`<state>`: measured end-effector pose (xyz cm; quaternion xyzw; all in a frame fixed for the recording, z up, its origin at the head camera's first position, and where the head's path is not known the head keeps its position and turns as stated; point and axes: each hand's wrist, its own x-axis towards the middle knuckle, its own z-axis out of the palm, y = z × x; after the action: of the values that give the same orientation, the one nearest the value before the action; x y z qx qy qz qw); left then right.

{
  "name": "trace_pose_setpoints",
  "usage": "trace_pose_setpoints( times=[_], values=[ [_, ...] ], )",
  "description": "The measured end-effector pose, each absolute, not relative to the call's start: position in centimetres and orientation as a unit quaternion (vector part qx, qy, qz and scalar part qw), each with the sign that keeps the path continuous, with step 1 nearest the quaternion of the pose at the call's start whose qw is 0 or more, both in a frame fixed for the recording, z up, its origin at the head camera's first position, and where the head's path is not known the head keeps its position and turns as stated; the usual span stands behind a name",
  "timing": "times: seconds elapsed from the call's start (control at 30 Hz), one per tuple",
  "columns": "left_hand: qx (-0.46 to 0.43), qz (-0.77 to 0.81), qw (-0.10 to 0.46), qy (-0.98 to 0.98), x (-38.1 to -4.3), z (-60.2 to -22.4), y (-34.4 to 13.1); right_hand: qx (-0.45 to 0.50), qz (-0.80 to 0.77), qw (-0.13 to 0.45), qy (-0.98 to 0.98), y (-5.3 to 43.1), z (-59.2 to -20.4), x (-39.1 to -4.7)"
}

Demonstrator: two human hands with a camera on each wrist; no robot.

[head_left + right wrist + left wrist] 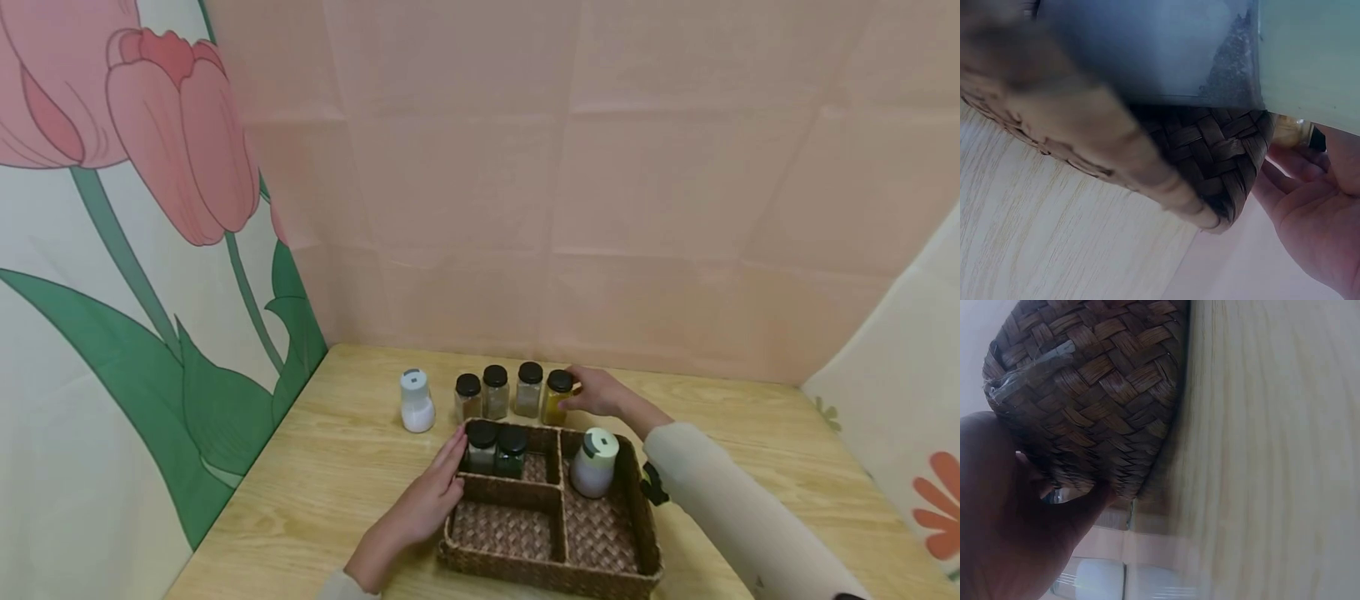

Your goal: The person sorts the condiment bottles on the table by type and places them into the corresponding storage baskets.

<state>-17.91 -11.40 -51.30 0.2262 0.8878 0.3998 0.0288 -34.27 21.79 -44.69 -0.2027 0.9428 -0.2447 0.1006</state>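
Note:
A woven basket (562,492) with three compartments sits on the table. My left hand (429,500) grips its back left corner, also visible in the left wrist view, where the hand (1016,531) holds the woven side. Beyond the basket, my right hand (596,392) has its fingers around a black-capped jar of yellow spice (557,398). In the right wrist view, this hand (1310,212) is behind the basket's corner, the jar (1293,132) mostly hidden. Two black-capped jars, one pale (482,450) and one dark green (512,454), stand in the back left compartment. A white-topped shaker (595,467) stands in the right one.
Behind the basket, a row of black-capped jars includes a reddish one (468,398) and two pale ones, the left (495,393) and the right (528,392). Left of them stands another white shaker (416,404). A pink cloth wall (562,208) rises behind the wooden table (337,467).

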Motion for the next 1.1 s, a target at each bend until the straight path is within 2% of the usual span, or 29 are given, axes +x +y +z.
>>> trace_pose_setpoints(
  times=[0.4, 0.77, 1.1],
  values=[
    [0.223, 0.4, 0.031, 0.888, -17.9, -51.6, -11.3, -0.209, -0.23, 0.102, 0.945, 21.8, -44.9, -34.5],
    [0.223, 0.403, 0.034, 0.887, -17.8, -51.5, -11.3, -0.24, -0.216, 0.056, 0.945, 22.4, -44.8, -34.5],
    [0.223, 0.399, 0.032, 0.889, -17.9, -51.1, -11.5, -0.238, -0.243, 0.042, 0.939, 22.9, -43.6, -34.7]
  ],
)
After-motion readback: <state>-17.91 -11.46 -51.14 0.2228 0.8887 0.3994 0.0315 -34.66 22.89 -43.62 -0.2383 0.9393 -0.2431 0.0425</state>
